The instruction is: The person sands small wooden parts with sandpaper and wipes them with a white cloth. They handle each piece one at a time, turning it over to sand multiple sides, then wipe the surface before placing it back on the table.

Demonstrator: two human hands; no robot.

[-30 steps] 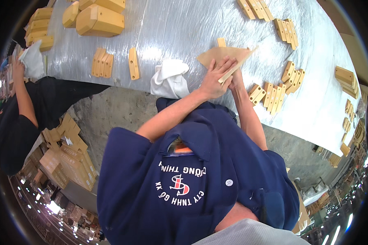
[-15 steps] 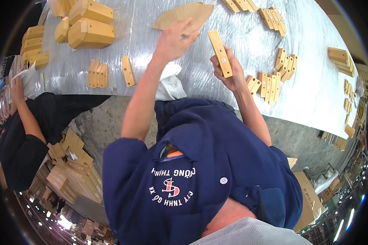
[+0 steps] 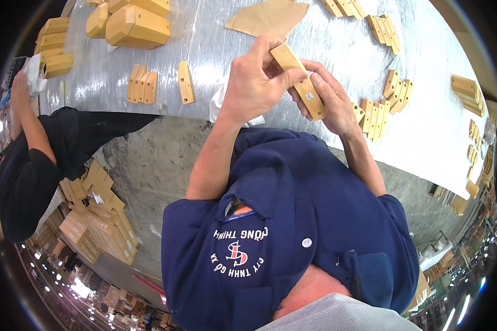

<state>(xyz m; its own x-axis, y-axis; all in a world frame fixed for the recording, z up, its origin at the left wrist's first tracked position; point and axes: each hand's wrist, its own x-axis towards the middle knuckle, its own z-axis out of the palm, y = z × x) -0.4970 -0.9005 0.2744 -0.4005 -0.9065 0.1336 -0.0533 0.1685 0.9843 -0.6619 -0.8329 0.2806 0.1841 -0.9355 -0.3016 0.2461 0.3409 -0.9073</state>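
Note:
Over the near part of the table I hold a light-brown wooden block (image 3: pixel 313 102) tilted between both hands. It bears a small white sticker. My left hand (image 3: pixel 255 83) grips its upper end, thumb laid across the top face. My right hand (image 3: pixel 337 99) is wrapped round its lower right side. Just behind the hands lies a piece of brown paper (image 3: pixel 268 16). A white cloth (image 3: pixel 218 102) sits at the table edge, partly hidden behind my left forearm. One single wooden block (image 3: pixel 185 83) lies to the left, beside a small row of similar blocks (image 3: pixel 142 84).
The table (image 3: pixel 204 52) is wrapped in clear plastic film. Large wooden pieces (image 3: pixel 138 27) are stacked at the back left. More small blocks (image 3: pixel 376 118) lie in groups on the right. A co-worker in black (image 3: pixel 33 182) stands at the left, near cardboard boxes (image 3: pixel 102 231).
My left hand has come away from the brown paper, toward me and right, and taken hold of the block's upper end. My right hand still holds the block. The whole view has shifted slightly.

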